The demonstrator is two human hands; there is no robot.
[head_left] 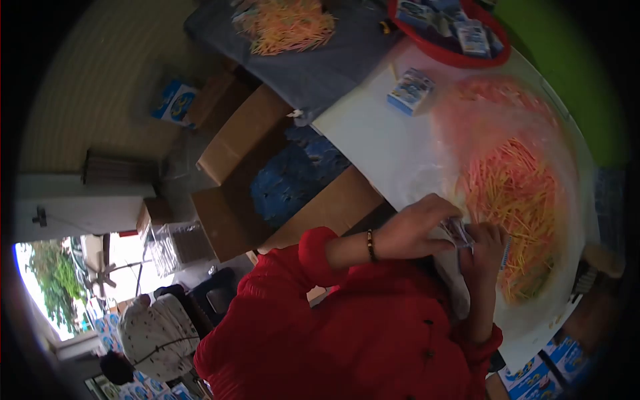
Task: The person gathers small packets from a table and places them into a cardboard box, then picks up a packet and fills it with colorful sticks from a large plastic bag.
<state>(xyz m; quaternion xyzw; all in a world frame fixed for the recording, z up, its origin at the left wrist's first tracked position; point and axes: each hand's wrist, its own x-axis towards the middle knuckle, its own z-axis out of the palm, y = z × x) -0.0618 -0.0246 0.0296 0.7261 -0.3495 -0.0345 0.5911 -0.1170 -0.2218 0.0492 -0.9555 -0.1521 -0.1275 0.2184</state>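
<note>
My left hand (pixel 419 228), with a dark beaded bracelet at the wrist, pinches a small printed packet (pixel 457 233). My right hand (pixel 483 248) is closed around the packet's other side, its fingers bent. A bit of something blue and white (pixel 507 252) shows beside the right fingers; what it is cannot be made out. Just beyond both hands, a heap of thin pink and yellow sticks (pixel 517 213) lies in clear plastic on the white table (pixel 363 137). Farther up the table sits a small blue and white box (pixel 410 91).
A red basket (pixel 453 59) holds several small boxes. More sticks (pixel 293 30) lie on a grey cloth (pixel 287 73). An open cardboard box (pixel 327 210) with blue plastic inside stands beside the table. A person in a patterned white top (pixel 160 333) is at lower left.
</note>
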